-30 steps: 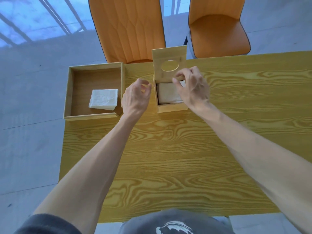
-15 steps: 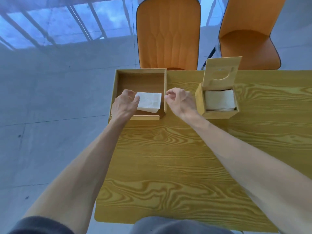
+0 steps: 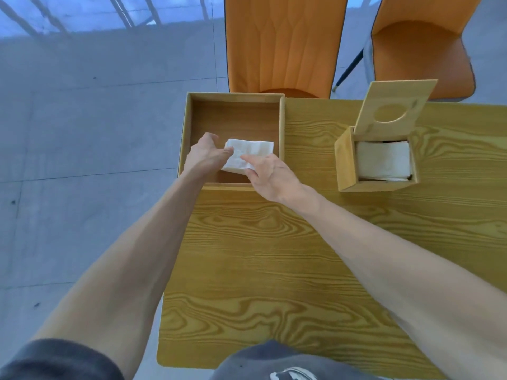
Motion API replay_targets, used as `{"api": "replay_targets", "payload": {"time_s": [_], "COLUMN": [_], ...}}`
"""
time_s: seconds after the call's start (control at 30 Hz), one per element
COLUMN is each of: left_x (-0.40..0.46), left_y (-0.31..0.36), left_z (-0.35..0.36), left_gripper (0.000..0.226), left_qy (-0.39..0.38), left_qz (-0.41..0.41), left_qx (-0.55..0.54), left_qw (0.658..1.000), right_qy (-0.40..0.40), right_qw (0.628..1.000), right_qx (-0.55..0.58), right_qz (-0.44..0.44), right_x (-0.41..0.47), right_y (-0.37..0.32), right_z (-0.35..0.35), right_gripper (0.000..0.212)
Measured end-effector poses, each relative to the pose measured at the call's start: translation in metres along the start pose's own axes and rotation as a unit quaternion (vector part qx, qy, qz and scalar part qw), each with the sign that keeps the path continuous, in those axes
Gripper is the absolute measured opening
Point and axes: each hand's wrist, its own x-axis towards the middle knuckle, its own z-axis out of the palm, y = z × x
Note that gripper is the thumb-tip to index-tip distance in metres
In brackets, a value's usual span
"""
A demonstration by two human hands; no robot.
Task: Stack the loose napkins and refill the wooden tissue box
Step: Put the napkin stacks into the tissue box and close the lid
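Observation:
A small stack of white napkins [image 3: 251, 152] lies in the near part of a shallow wooden tray [image 3: 236, 96] at the table's far left corner. My left hand [image 3: 204, 157] touches the stack's left edge, thumb on top, fingers spread. My right hand [image 3: 270, 174] rests on the stack's near right corner, index finger laid across it. To the right stands the wooden tissue box [image 3: 347, 160], its lid [image 3: 395, 105] with an oval hole tipped up, white napkins [image 3: 382, 160] inside.
The tray and box sit on a yellow wood-grain table [image 3: 274, 256]. Two orange chairs [image 3: 282, 42] stand behind its far edge. Grey tiled floor lies to the left, right beside the tray.
Both hands left the tissue box and moved left to the tray. They went from hovering beside the napkin stack to touching it on both sides.

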Motion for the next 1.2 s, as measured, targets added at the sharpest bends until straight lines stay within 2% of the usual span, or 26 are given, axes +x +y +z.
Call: {"api": "replay_targets", "payload": {"time_s": [0.17,0.3,0.43,0.5,0.57,0.63,0.7,0.73,0.77,0.87,0.9,1.07,1.2], "left_x": [0.012,0.017,0.013,0.010,0.009,0.005,0.002,0.001,-0.001,-0.002,-0.001,0.001,0.002], "left_y": [0.002,0.003,0.004,0.002,-0.003,-0.008,-0.014,-0.018,-0.021,-0.029,-0.032,-0.043,-0.045], "left_z": [0.000,0.003,0.002,0.003,0.004,0.004,0.001,0.000,-0.001,-0.002,-0.002,0.001,0.002], "left_gripper": [0.062,0.063,0.044,0.041,0.039,0.028,0.019,0.018,0.018,0.022,0.024,0.047,0.031], "left_qy": [-0.009,-0.046,-0.082,-0.076,-0.067,-0.062,-0.064,-0.070,-0.076,-0.076,-0.078,-0.099,-0.061], "left_qz": [-0.029,-0.064,-0.048,-0.022,0.015,0.062,0.107,0.128,0.147,0.173,0.177,0.192,0.212], "left_qx": [0.051,-0.024,-0.052,-0.060,-0.080,-0.116,-0.152,-0.165,-0.178,-0.197,-0.196,-0.134,-0.140], "left_qw": [0.998,0.997,0.994,0.995,0.994,0.989,0.981,0.975,0.970,0.962,0.961,0.967,0.965], "right_qy": [0.019,0.020,0.027,0.054,0.130,0.215,0.221,0.202,0.181,0.156,0.157,0.133,0.172], "right_qw": [0.999,0.999,0.999,0.997,0.990,0.974,0.971,0.975,0.979,0.982,0.981,0.981,0.979], "right_qx": [0.016,0.020,0.028,0.042,0.024,-0.039,-0.067,-0.063,-0.056,-0.062,-0.068,-0.109,-0.072], "right_qz": [-0.022,-0.026,-0.026,-0.033,-0.043,-0.057,-0.067,-0.072,-0.079,-0.092,-0.090,-0.086,-0.085], "right_x": [0.002,0.000,0.000,0.001,0.002,0.003,0.006,0.007,0.010,0.012,0.012,0.010,0.008], "right_y": [0.002,0.005,0.006,0.007,0.009,0.010,0.010,0.009,0.009,0.008,0.007,0.008,0.011], "right_z": [0.005,0.005,0.003,0.001,-0.003,-0.011,-0.019,-0.023,-0.026,-0.031,-0.031,-0.022,-0.019], "right_gripper": [0.043,0.045,0.046,0.042,0.036,0.050,0.076,0.081,0.077,0.040,0.034,0.038,0.029]}}
